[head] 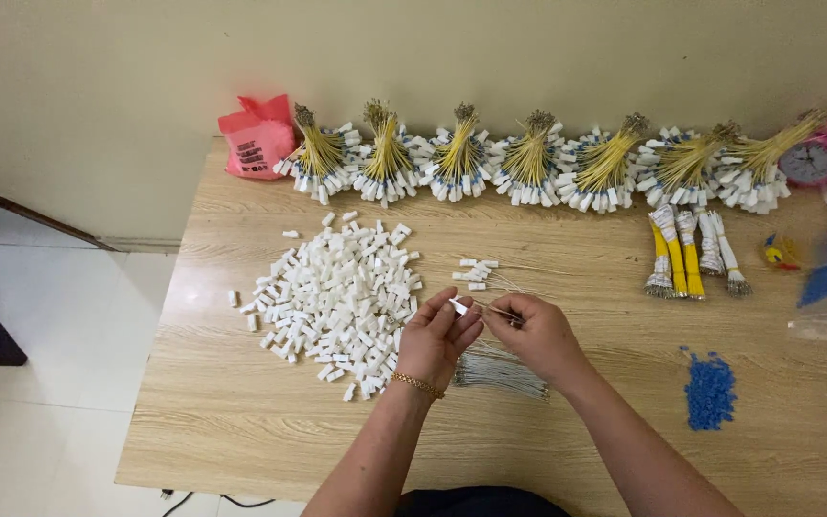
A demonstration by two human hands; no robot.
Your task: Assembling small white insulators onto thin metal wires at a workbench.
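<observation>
The left hand (437,335) pinches one white connector (458,306); the right hand (536,330) pinches one thin wire (500,312), lying left-right, near the tabletop (241,421) front edge.

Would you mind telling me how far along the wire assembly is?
Done: seven tied bundles line the wall, with a few capped wires beside the pile. In hand: the left hand holds a white cap, and the right hand a thin wire. Left: the big cap pile and loose wires.
</observation>
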